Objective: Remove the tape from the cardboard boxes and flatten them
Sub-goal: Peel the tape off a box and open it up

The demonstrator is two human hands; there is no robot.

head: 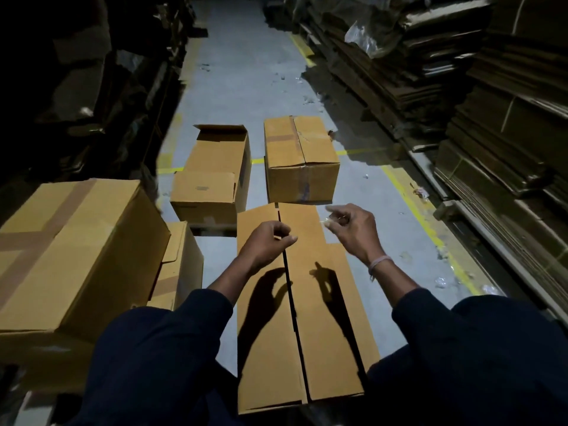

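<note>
A cardboard box [319, 302] lies in front of me with its two top flaps closed and a dark seam between them. My left hand [270, 241] hovers over the seam with curled fingers, pinching something small that I cannot make out. My right hand [350, 229] is raised above the box's far right corner and pinches a small clear scrap of tape [326, 223]. Ahead stand a sealed box [301, 161] with tape along its seam and an open box [215, 179]. A large taped box [73, 253] sits at my left.
Tall stacks of flattened cardboard [461, 87] line the right side; dark stacks [92, 87] line the left. The grey floor aisle [252, 56] has yellow lines and scattered clear tape scraps [442, 282]. A smaller box [181, 265] is wedged beside the large left one.
</note>
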